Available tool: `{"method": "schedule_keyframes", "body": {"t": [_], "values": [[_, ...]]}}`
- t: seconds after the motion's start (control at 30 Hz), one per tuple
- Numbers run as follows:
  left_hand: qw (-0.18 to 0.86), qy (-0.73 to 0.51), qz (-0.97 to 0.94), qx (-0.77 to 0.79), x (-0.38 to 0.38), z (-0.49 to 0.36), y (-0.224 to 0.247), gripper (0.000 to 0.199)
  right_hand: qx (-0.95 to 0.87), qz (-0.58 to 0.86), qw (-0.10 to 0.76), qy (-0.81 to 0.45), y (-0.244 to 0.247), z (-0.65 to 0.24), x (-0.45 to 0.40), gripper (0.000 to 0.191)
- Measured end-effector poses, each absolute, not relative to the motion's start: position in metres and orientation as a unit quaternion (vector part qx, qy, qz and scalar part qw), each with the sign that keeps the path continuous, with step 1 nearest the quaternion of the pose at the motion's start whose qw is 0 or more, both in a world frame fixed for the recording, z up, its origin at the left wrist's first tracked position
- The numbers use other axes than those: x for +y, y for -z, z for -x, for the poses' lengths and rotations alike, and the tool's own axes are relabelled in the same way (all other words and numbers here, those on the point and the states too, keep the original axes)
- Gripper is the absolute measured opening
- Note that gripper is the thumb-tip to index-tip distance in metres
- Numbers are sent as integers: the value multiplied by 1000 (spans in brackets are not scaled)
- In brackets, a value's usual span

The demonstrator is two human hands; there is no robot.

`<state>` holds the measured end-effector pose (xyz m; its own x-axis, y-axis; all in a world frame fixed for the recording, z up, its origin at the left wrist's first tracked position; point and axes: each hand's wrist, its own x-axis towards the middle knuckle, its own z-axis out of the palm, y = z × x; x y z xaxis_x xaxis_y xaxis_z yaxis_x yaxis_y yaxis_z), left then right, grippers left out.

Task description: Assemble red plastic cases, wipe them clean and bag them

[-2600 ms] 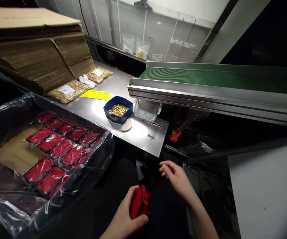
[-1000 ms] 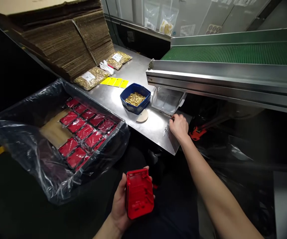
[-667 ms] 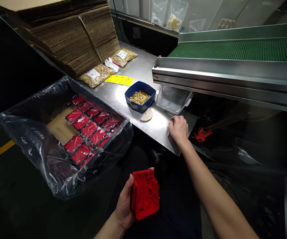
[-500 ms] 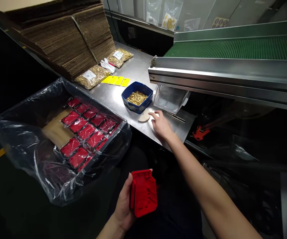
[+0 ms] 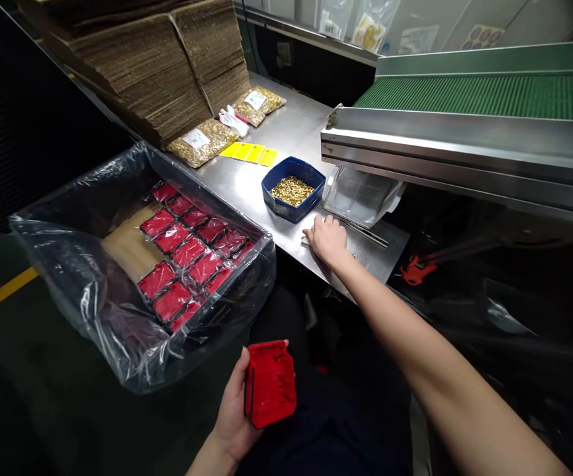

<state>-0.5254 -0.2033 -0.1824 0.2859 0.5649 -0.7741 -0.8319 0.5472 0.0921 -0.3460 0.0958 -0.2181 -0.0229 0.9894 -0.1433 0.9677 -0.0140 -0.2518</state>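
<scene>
My left hand is wrapped round a red plastic part with a black edge, low in the view. On the metal table, my right hand lies with its fingers bent down over a flat pale piece, most of which it covers. Just behind that hand stands a blue tray with small gold-coloured pieces inside. A clear plastic container and thin metal strips lie to the right of the tray.
A plastic-lined bin at the left holds several red parts. Behind are stacked cardboard, bags of gold-coloured pieces, yellow labels and white gloves. A green conveyor juts in from the right.
My right hand has moved over the pale piece, now covering most of it, with its fingers more bent. The view has shifted; my left hand still holds the red part.
</scene>
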Motion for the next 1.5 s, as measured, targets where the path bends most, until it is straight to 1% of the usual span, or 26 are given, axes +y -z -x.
{"method": "schedule_keyframes", "body": {"t": [0.1, 0.2, 0.23, 0.27, 0.3, 0.37, 0.43, 0.47, 0.57, 0.67, 0.8, 0.9, 0.97, 1.03, 1.1, 1.2, 1.27, 1.33, 1.4, 1.5], "values": [[787, -451, 163, 387, -202, 526, 185, 63, -673, 722, 46, -154, 220, 343, 94, 51], [786, -456, 167, 382, -200, 524, 185, 64, -633, 751, 55, -182, 223, 335, 92, 69], [785, -456, 165, 385, -199, 523, 185, 65, -621, 757, 57, -196, 223, 333, 92, 73], [786, -453, 159, 389, -198, 522, 184, 65, -612, 759, 61, -214, 224, 331, 92, 74], [788, -448, 153, 394, -197, 521, 183, 65, -607, 757, 66, -233, 224, 330, 92, 70], [791, -437, 144, 404, -195, 519, 180, 65, -605, 743, 85, -273, 221, 328, 89, 52], [789, -430, 143, 415, -194, 517, 178, 64, -605, 725, 119, -307, 215, 325, 78, 36], [786, -428, 144, 422, -194, 516, 177, 63, -604, 715, 140, -323, 210, 322, 67, 32], [773, -420, 148, 452, -194, 513, 174, 60, -592, 682, 199, -380, 192, 311, 11, 30], [753, -413, 142, 493, -194, 506, 174, 56, -575, 645, 226, -451, 175, 302, -70, 31], [717, -408, 85, 559, -189, 486, 177, 51, -465, 560, 262, -634, 164, 308, -165, 22], [707, -413, 5, 574, -184, 468, 176, 53, -403, 554, 284, -671, 166, 313, -196, 23], [708, -411, -48, 573, -181, 459, 171, 58, -355, 568, 305, -677, 169, 308, -198, 27], [709, -409, -85, 568, -180, 454, 163, 63, -303, 553, 328, -703, 170, 296, -194, 32], [715, -411, -109, 554, -180, 453, 154, 60, -247, 496, 353, -754, 170, 281, -189, 35], [725, -421, -132, 529, -182, 458, 143, 50, -136, 386, 373, -833, 169, 266, -190, 41], [734, -432, -128, 508, -184, 462, 139, 49, -66, 337, 380, -859, 170, 264, -196, 46], [757, -438, -100, 474, -185, 465, 138, 54, -17, 310, 389, -868, 173, 268, -205, 45], [791, -432, -62, 428, -188, 467, 137, 63, 13, 293, 389, -873, 176, 276, -214, 41], [821, -423, -35, 381, -193, 466, 138, 72, 43, 290, 377, -879, 180, 289, -224, 44]]}}
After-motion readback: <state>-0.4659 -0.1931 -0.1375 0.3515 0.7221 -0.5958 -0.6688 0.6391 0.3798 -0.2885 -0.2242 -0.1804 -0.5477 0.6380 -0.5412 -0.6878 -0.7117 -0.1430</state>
